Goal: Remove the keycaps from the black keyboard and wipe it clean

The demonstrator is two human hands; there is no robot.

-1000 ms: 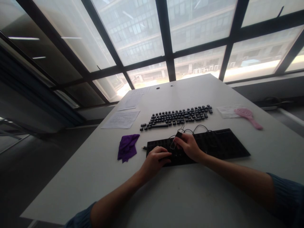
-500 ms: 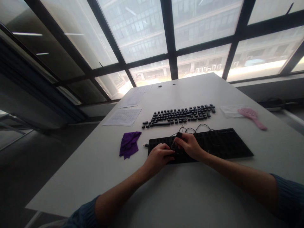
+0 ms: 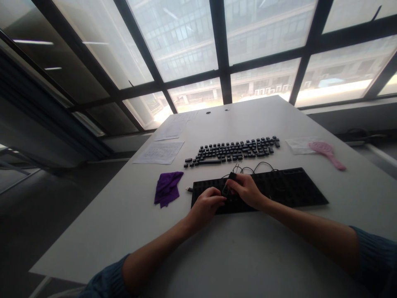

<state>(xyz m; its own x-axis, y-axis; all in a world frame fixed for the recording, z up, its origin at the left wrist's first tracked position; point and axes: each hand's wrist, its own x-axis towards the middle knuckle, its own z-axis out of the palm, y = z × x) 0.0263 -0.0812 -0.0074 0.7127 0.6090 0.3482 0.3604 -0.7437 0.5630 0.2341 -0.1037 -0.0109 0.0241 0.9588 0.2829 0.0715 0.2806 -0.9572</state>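
Observation:
A black keyboard base [image 3: 285, 188] with its caps off lies across the white table [image 3: 248, 256]. My left hand [image 3: 206, 205] rests curled on the base's left end, fingers bent down on it. My right hand [image 3: 246, 190] is closed around a small dark keycap puller [image 3: 228, 185], held tilted over the left part of the base. Behind the base, several loose black keycaps [image 3: 232, 151] are laid out in rows. A thin black cable [image 3: 257, 167] loops between the keycaps and the base.
A purple cloth [image 3: 167, 188] lies left of the keyboard base. A pink brush [image 3: 327, 153] rests on a clear bag [image 3: 297, 145] at the right. Paper sheets [image 3: 159, 152] lie at the back left. Large windows stand behind the table's far edge.
The view shifted slightly. My right hand lowered the puller a little toward the base's left part; my left hand stayed on the left end.

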